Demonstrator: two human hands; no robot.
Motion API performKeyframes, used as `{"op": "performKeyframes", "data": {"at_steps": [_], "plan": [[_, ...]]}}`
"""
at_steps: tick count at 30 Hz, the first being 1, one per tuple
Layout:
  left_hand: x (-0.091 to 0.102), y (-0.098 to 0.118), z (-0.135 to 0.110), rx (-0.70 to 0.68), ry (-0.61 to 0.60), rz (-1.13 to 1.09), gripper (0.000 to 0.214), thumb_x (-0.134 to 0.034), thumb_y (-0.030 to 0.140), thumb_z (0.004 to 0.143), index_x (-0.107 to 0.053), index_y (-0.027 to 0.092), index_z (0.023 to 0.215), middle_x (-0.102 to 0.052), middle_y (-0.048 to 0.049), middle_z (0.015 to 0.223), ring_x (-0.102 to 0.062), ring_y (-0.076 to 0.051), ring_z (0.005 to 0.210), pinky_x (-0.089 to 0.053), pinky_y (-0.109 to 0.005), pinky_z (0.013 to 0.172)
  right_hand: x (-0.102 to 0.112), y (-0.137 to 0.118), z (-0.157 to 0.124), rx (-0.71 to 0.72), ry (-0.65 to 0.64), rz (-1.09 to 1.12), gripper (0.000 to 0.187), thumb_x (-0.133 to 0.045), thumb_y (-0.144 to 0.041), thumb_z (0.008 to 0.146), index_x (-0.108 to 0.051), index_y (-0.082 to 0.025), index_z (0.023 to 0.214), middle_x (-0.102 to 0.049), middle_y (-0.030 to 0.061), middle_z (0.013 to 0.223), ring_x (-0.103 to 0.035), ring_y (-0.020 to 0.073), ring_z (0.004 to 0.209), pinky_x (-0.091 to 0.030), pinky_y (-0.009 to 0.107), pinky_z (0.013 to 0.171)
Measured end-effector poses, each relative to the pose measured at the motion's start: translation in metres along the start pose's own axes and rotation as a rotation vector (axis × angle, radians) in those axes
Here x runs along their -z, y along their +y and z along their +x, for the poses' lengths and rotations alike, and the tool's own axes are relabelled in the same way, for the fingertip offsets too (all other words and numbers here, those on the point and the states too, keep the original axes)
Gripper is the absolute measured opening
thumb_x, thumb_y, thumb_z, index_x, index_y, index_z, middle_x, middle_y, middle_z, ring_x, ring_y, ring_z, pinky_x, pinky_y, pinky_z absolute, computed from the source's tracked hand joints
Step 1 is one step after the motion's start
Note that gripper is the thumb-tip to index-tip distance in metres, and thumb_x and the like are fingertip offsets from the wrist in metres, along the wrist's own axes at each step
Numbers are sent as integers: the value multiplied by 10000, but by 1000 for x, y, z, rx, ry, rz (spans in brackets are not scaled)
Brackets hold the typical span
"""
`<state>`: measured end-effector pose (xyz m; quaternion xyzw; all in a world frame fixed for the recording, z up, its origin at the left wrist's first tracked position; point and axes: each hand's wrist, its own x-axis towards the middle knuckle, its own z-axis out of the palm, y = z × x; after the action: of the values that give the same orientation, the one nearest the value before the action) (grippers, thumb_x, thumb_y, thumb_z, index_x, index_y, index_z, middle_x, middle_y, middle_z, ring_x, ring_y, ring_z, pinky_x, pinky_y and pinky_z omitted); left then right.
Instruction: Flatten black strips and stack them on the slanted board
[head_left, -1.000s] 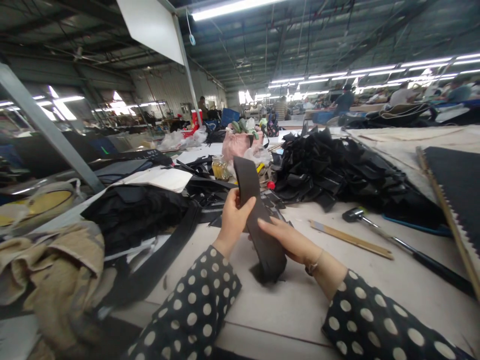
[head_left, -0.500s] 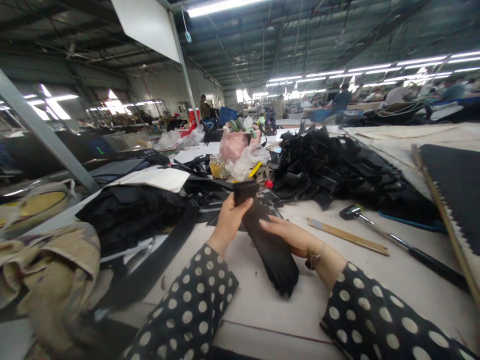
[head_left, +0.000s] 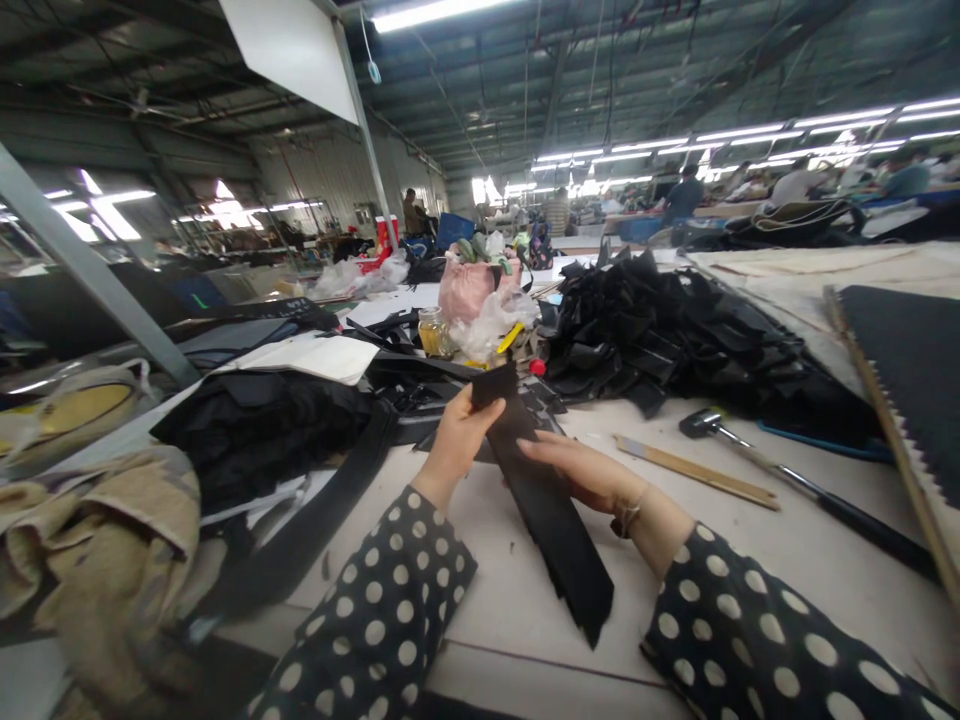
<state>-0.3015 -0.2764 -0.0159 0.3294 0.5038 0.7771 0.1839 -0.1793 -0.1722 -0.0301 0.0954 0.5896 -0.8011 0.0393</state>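
Note:
A bundle of black fabric strips [head_left: 551, 500] slants over the pale tabletop, its lower end pointing down and to the right. Near the top end my left hand [head_left: 459, 432] is closed on it, thumb on the upper face. My right hand [head_left: 581, 468] holds the bundle by its right edge around the middle, the thumb side resting on top. Most of the right fingers are hidden beneath the strips. The layers fan out slightly along the lower left edge.
Right of my hands lie a wooden strip [head_left: 697, 472] and a hammer [head_left: 795, 480]. Behind stands a large heap of black pieces [head_left: 667, 320]. A glass jar [head_left: 433, 333], red cap [head_left: 537, 367] and pink bag [head_left: 469, 290] sit ahead. Crumpled tan cloth [head_left: 112, 540] lies left.
The top end of the strips, bent over before, now lies flatter. Their lower end reaches further down and right. Both hands stay in nearly the same place.

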Motion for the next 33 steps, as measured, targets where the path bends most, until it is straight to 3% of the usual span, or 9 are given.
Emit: {"op": "performKeyframes", "data": {"at_steps": [3,7,9,13,16,20,26,29,33], "plan": [[1,1,-1,133,-41,-40,300,-677,273,657,-621,174,934,-662,-31,925,-595,-179,850,-466,-296,774,-2,1,2,-13,52,-11,329,-626,-319,694,-569,-183,988,-640,19,725,-603,157,657,-474,305,621],[3,5,-1,399,-137,-161,310,-617,366,706,-627,142,919,-673,-82,881,-619,-207,801,-486,-330,726,-2,2,5,155,102,-129,364,-621,-144,620,-597,-193,980,-643,-27,772,-578,144,771,-443,296,754],[2,5,-2,309,-148,-103,273,-641,295,691,-630,148,922,-672,-67,895,-612,-198,825,-477,-316,756,-1,2,5,158,86,-119,396,-611,-121,605,-592,-199,993,-644,-32,791,-573,141,784,-436,289,756],[0,-1,-2,36,-88,89,293,-684,202,643,-636,176,931,-656,-25,965,-577,-177,904,-441,-270,828,0,1,2,-6,13,34,353,-614,-262,682,-559,-195,1024,-648,13,794,-590,143,690,-454,293,659],[0,-1,-2,141,-93,29,320,-685,236,645,-622,173,953,-657,-40,967,-591,-190,879,-456,-298,805,-1,1,2,-3,49,17,340,-622,-265,676,-575,-179,1001,-646,16,761,-584,137,654,-450,275,620],[1,3,-3,370,-197,-115,317,-640,303,691,-616,144,964,-670,-90,911,-617,-214,820,-472,-355,774,-1,1,3,124,70,-62,384,-627,-149,611,-595,-185,992,-650,-12,829,-577,132,761,-439,271,726],[1,-3,-2,44,-116,104,279,-668,244,665,-645,165,932,-655,-51,971,-580,-200,914,-436,-311,845,2,0,1,-1,3,26,363,-625,-229,653,-570,-188,1010,-642,7,771,-586,137,670,-460,292,660],[2,-2,-2,156,-105,24,325,-680,250,654,-621,176,964,-656,-51,961,-603,-190,850,-461,-320,787,3,1,3,26,33,-6,361,-620,-188,632,-576,-176,990,-641,-1,745,-583,134,671,-454,278,650],[3,-1,-4,317,-246,-33,311,-666,278,673,-632,154,956,-668,-83,931,-616,-212,834,-469,-348,773,4,2,5,105,79,-77,391,-591,-93,586,-589,-176,969,-640,-23,761,-575,121,737,-437,248,697]]}}
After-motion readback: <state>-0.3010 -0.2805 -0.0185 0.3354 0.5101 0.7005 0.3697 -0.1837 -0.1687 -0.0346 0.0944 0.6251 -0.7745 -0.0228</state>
